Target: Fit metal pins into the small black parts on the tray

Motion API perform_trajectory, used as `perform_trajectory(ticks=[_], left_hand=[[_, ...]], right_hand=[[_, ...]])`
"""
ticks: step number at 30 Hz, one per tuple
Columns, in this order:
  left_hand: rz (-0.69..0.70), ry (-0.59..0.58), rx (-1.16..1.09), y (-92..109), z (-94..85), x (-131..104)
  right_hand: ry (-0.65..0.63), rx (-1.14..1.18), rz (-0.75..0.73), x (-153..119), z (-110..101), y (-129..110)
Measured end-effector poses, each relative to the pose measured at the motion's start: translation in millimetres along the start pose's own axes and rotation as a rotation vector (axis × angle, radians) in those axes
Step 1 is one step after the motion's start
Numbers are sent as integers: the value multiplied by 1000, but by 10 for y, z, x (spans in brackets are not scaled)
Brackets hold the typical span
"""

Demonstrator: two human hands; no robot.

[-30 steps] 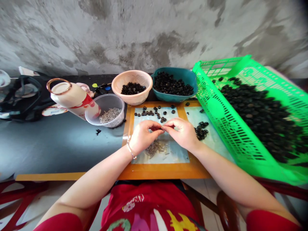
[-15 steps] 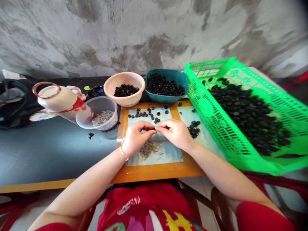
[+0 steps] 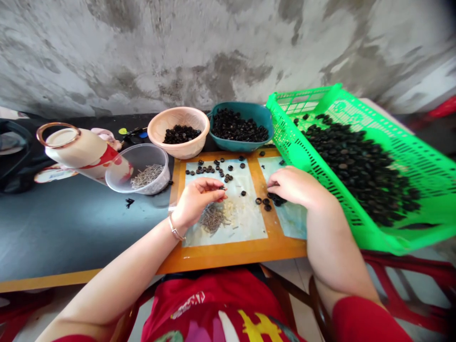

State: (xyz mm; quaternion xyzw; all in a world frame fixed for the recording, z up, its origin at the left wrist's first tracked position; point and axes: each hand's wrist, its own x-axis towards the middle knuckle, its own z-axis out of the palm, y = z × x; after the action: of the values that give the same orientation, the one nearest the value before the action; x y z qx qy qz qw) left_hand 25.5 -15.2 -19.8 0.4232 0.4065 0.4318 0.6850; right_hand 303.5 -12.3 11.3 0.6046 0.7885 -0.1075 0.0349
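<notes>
Over the pale sheet [image 3: 245, 223], my left hand [image 3: 194, 204] pinches a small dark piece [image 3: 223, 188] between thumb and fingertips; its exact form is too small to tell. My right hand [image 3: 295, 186] is at the right, its bent fingers drawn together and reaching down into a cluster of black round pieces [image 3: 277, 200]. What its fingertips hold, if anything, is hidden. A few black rings [image 3: 266, 204] lie just left of that cluster. Below my left hand is a heap of thin metal pins [image 3: 213, 218]. Several more small black rings [image 3: 210, 169] are scattered beyond it.
A green plastic crate [image 3: 320, 190] of black pieces stands at the right. Along the back are a teal basin [image 3: 242, 145] and a pink bowl [image 3: 185, 149], both holding black parts. A clear tub [image 3: 156, 187] of pins stands beside a white-and-red flask [image 3: 81, 147].
My right hand has left my left hand and moved right to the cluster of black pieces. A ring now lies on the sheet between them. My left hand stays almost in place, pinching.
</notes>
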Motion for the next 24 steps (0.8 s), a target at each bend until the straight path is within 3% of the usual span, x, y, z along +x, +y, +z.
perform_trajectory(ticks=[5,12,19,24], left_hand=[[-67,-40,-51,-9,-7,-11],[-97,-68,-134,30,15,-53],[-26,-41,-156,74,35,-99],[-9,-31,-141,69,31,-117]], right_hand=[[133,242,43,-18,-51,-141],[248,678,-183,7,71,-639],[501,849,-246,25,236,-860],[526,844,-316,0,240,-891]])
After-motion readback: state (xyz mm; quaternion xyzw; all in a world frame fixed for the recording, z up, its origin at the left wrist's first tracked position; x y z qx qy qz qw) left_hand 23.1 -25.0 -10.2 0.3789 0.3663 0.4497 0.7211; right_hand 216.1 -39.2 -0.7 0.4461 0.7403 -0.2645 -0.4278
